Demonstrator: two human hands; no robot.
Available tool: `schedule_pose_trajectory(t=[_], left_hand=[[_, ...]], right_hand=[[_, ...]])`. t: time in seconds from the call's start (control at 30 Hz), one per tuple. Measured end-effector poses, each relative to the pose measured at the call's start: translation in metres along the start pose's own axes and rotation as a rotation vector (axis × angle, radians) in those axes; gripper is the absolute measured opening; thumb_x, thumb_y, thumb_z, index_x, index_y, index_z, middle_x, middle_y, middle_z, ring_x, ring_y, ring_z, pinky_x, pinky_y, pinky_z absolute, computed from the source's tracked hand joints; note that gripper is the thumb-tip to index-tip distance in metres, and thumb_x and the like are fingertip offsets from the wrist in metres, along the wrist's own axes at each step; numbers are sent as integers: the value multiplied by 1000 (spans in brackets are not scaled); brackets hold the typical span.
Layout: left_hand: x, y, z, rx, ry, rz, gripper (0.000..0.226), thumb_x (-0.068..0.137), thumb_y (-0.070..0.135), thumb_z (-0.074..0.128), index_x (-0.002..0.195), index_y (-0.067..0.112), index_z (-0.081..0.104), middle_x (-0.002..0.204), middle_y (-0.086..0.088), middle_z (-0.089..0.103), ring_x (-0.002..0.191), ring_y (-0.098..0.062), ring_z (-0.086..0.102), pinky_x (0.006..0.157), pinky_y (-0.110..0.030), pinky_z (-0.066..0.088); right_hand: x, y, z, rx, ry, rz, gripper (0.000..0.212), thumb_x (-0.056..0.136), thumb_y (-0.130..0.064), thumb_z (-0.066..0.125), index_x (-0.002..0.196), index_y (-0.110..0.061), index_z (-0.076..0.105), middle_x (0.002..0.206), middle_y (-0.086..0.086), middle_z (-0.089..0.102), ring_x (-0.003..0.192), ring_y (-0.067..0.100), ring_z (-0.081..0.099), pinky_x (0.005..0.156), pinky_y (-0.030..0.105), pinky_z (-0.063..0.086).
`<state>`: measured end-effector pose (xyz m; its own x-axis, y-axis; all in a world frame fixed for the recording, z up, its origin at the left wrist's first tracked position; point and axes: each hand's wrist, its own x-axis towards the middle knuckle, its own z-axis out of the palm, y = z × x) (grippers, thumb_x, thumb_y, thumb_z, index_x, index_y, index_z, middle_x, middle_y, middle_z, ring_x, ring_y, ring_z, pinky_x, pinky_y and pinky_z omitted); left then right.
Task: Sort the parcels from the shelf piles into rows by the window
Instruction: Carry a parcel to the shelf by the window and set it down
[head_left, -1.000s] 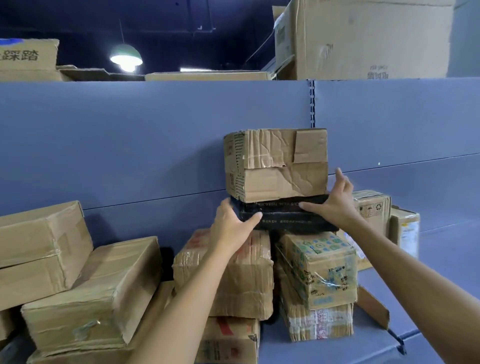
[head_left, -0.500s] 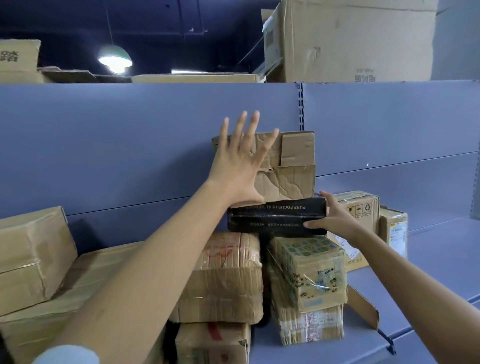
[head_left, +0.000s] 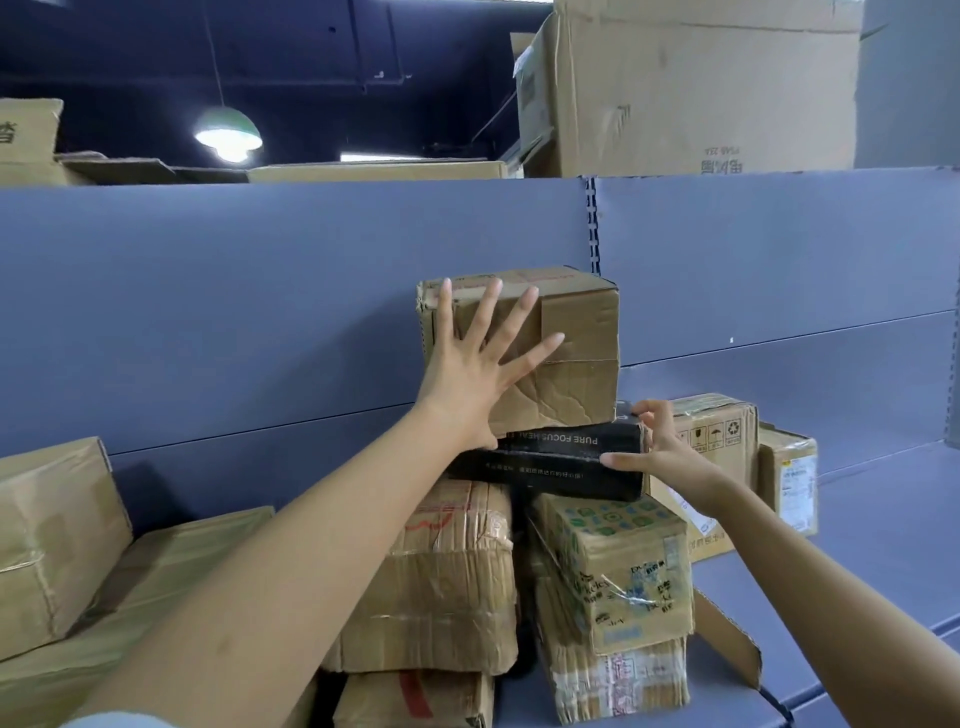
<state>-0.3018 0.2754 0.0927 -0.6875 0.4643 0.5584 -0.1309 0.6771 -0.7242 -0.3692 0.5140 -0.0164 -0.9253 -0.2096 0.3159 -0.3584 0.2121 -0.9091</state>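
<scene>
A pile of parcels stands on the blue shelf (head_left: 857, 566). On top sits a creased brown cardboard box (head_left: 576, 358). My left hand (head_left: 480, 364) lies flat against its front face with the fingers spread. Under it is a flat black box (head_left: 561, 462) with white lettering. My right hand (head_left: 660, 457) grips the right end of the black box, thumb on the front and fingers over the top edge. The black box rests on a taped brown parcel (head_left: 441, 577) and a parcel with green print (head_left: 623, 566).
More brown boxes lean at the left (head_left: 52, 535) and stand at the right against the back panel (head_left: 711, 441). A small box with a white label (head_left: 789, 483) is further right. A large carton (head_left: 685, 88) sits on the top shelf. A lamp hangs above.
My left hand left the black box and rose onto the front of the top brown box, then spread flat. My right hand shifted to the black box's right end, which now sticks out slightly.
</scene>
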Motion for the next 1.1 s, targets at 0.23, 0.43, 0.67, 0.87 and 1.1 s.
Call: schedule_pose_trajectory(t=[0.23,0.43,0.67,0.87,1.1], left_hand=[[-2,-5,8,-108,56,19,117,69,71,56,142,38,-28,147,-10,-43,141,-46,-16,102,-76,-6],[-10,-11,10,-113,114,27,110,67,64,59,147,38,-13,150,-10,-30,139,-42,-5,105,-70,10],[-17,-18,11,-149,179,-40,106,65,58,60,146,36,-5,151,-10,-18,138,-40,7,103,-67,19],[-35,-41,13,-177,299,-80,99,61,57,58,145,32,12,151,-10,3,134,-40,23,96,-63,29],[-77,-52,26,-173,293,-153,92,63,58,55,144,29,21,148,-12,12,132,-42,27,96,-63,29]], right_hand=[[11,17,-4,19,-34,24,116,53,-41,83,144,-38,12,152,-4,12,142,24,21,117,50,24],[17,28,-5,138,-169,32,113,54,-33,83,138,-48,10,130,-20,31,110,0,46,83,18,43],[16,23,-1,264,-52,-1,117,61,-25,84,148,-42,7,134,-10,28,116,12,42,83,26,46],[11,10,-7,274,117,-88,113,56,-26,86,145,-43,18,117,-4,49,111,23,56,90,38,50],[-11,7,-20,198,426,-119,110,52,-38,84,142,-44,21,142,5,34,128,21,42,100,37,43]])
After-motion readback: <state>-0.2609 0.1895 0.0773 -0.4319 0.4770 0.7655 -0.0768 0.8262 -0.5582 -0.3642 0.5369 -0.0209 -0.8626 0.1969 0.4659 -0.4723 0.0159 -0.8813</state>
